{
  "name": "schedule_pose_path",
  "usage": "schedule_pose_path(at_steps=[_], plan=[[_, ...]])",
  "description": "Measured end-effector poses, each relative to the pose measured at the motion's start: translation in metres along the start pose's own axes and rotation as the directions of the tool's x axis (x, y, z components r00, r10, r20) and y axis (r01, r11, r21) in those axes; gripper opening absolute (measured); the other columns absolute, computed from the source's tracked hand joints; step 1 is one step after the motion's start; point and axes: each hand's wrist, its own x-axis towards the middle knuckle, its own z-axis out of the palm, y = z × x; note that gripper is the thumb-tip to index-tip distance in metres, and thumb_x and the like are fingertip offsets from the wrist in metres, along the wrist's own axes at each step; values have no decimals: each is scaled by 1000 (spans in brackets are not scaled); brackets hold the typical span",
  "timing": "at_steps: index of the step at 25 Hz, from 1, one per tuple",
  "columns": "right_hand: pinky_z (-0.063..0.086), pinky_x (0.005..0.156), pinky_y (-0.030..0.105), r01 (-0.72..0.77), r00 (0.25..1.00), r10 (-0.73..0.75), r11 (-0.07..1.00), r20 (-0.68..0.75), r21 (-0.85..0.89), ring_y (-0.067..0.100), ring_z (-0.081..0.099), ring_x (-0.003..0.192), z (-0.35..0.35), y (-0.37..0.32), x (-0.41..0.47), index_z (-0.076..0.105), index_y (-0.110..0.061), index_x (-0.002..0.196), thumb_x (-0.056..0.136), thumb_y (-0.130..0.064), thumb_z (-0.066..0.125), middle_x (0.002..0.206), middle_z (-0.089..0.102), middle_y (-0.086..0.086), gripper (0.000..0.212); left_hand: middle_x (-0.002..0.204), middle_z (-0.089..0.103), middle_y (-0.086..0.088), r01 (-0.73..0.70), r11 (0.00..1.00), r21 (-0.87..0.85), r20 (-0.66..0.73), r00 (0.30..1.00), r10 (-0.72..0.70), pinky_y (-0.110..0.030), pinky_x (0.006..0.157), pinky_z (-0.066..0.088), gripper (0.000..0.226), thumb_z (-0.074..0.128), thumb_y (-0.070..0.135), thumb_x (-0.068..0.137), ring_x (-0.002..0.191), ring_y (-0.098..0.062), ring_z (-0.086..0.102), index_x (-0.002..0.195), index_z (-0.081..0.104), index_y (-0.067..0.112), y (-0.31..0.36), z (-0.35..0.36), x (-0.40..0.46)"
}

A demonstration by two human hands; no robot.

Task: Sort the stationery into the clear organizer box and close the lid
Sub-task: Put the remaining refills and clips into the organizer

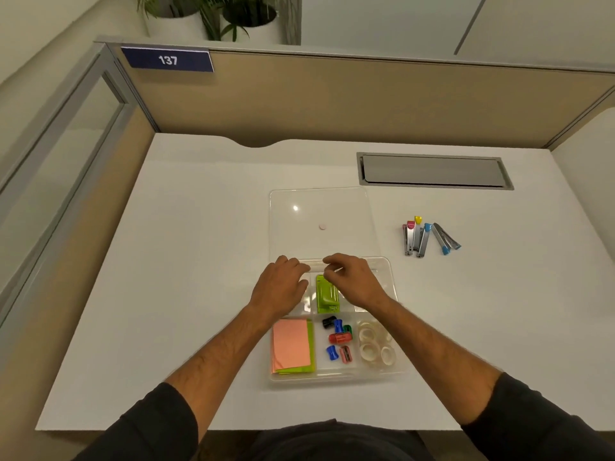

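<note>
The clear organizer box (396,287) sits in the middle of the white desk, its lid (319,211) lying open and flat behind it. A green stapler-like item (326,294) lies in the back middle compartment. The front row holds pink and green sticky notes (291,346), several small coloured sharpeners (337,337) and several clear tape rolls (374,344). My left hand (283,284) hovers palm down over the back left compartment, fingers relaxed at the rear rim. My right hand (352,281) is over the back middle and right compartments with fingers loosely curled just above the green item, nothing visible in them.
Several small staplers (426,236) with pink, yellow and blue ends lie in a bunch on the desk to the right of the lid. A grey cable hatch (432,171) is set into the desk at the back right. Partition walls enclose the desk.
</note>
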Motion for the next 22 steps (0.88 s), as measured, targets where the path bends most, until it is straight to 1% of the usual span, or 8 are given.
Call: schedule_pose_path(at_steps=[5,7,9,11,15,17,19,22], plan=[[53,83,22,-4,997,6,1000,-73,30,6,66,85,-49,32,-22,67,-15,117,88,-18,63,95,71,-5,30,124,62,3,-74,993,-93,-1,997,74,-33,94,43,35,56,30,96,115,-18,50,130,60,22,59,3,21],[51,81,18,-18,995,21,999,-99,30,5,66,84,-70,47,-28,67,-15,118,88,-17,63,92,71,-6,30,127,61,3,-85,990,-111,2,996,86,-33,97,42,37,56,29,96,117,-18,50,132,58,23,82,8,32],[52,83,20,-26,993,27,1000,-113,8,6,66,85,-92,61,-30,66,-16,119,88,-19,64,92,71,-6,31,131,59,5,-71,987,-147,5,997,72,-33,101,42,38,56,31,96,121,-17,50,134,56,24,103,13,43],[53,87,24,-34,993,33,999,-116,-9,9,65,89,-113,73,-30,65,-16,120,89,-21,64,97,71,-3,31,137,56,5,-47,982,-184,24,998,53,-32,106,39,41,56,33,97,126,-16,48,137,53,25,124,17,53],[51,93,28,-65,991,58,996,-118,-63,13,63,103,-148,104,-25,61,-17,126,92,-25,63,115,68,0,36,150,45,6,-11,984,-179,57,998,21,-31,113,29,47,54,36,98,139,-14,37,144,45,28,161,29,78],[49,98,32,-91,991,82,992,-101,-88,14,60,109,-162,120,-21,59,-19,130,91,-27,63,122,65,-1,40,151,43,6,23,981,-192,80,997,-8,-32,114,30,50,55,36,97,139,-14,36,145,43,29,175,36,92],[47,101,32,-115,991,106,987,-83,-113,13,57,113,-174,134,-16,56,-21,133,91,-29,62,127,63,-3,43,151,43,6,48,980,-194,101,994,-29,-33,112,33,51,57,37,97,138,-15,38,145,42,29,183,44,109],[46,101,31,-125,991,118,983,-61,-131,13,55,116,-189,155,-10,56,-23,134,92,-30,62,129,61,-5,43,151,43,4,65,978,-196,108,993,-44,-31,110,33,51,57,35,97,137,-16,39,145,41,27,190,53,141]])
